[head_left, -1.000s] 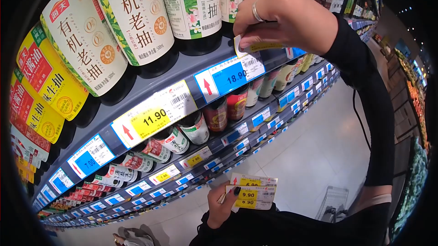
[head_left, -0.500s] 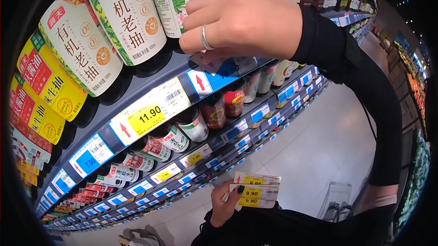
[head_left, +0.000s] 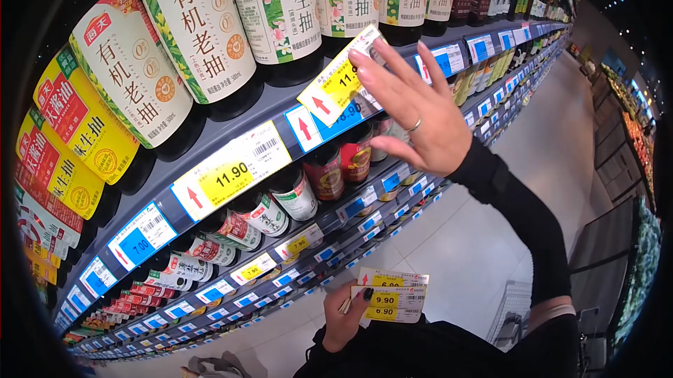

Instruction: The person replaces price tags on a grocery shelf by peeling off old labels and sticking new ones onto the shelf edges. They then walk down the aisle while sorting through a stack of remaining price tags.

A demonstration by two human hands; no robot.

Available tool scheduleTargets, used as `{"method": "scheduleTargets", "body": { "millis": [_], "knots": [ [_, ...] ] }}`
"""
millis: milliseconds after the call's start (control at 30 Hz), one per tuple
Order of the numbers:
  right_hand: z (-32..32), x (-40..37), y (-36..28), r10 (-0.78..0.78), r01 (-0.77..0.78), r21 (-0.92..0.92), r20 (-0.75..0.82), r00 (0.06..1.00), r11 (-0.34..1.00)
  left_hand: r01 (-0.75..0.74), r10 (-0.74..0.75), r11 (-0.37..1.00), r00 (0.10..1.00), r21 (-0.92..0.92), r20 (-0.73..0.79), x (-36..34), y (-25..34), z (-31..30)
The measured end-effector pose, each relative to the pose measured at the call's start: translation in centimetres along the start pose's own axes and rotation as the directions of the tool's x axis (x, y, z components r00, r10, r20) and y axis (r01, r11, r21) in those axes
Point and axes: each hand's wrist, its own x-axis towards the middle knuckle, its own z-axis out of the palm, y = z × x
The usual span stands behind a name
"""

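My right hand (head_left: 420,115), a ring on one finger, is spread out at the shelf edge. Its fingertips touch a yellow and white price tag (head_left: 340,83), which sits tilted over a blue price tag (head_left: 303,127) on the rail. The thumb stands apart below. Lower down, my left hand (head_left: 342,315), with dark nails, is closed round a few yellow and white price tags (head_left: 396,301), marked 9.90 and 6.90. Left of the tilted tag, an 11.90 price tag (head_left: 235,171) lies on the rail. Above stand soy sauce bottles (head_left: 200,31) with white labels.
Yellow-labelled bottles (head_left: 84,136) stand at the left end of the shelf. Lower shelves carry dark-capped bottles (head_left: 263,213) and more tags along their rails. A wire cart (head_left: 512,311) stands on the pale tiled floor (head_left: 456,238). Produce displays (head_left: 634,157) line the far right.
My right hand has moved down and right, and its fingers have spread. The tilted 11.90 tag now shows over the blue tag. My left hand has barely moved.
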Motion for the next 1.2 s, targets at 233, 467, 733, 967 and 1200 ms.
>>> {"method": "scheduleTargets", "body": {
  "millis": [233, 467, 733, 967, 1200],
  "knots": [
    [1.1, -1.4, -2.1, 0.174, -0.164, 0.060, -0.227, 0.958, 0.985, 0.008, -0.008, 1.000, 0.999, 0.016, 0.033, -0.2, 0.1, 0.0],
    [1.0, -1.3, -3.0, 0.278, -0.288, 0.005, -0.268, 0.922, 0.958, -0.017, 0.020, 0.998, 0.999, 0.068, -0.036, -0.7, 0.1, -0.2],
    [0.4, -1.0, -3.3, 0.301, -0.336, -0.073, -0.298, 0.906, 0.939, -0.032, 0.046, 0.995, 0.989, 0.094, -0.143, -1.1, 0.2, -0.2],
    [-0.7, -0.4, -3.8, 0.273, -0.309, -0.069, -0.310, 0.910, 0.949, 0.013, -0.011, 1.000, 0.995, 0.015, -0.095, -0.9, 0.4, -0.1],
    [-0.8, -0.9, -4.3, 0.282, -0.305, -0.037, -0.287, 0.916, 0.952, 0.012, -0.024, 0.998, 0.978, -0.059, -0.208, -1.3, 0.4, 0.2]
  ]
}}
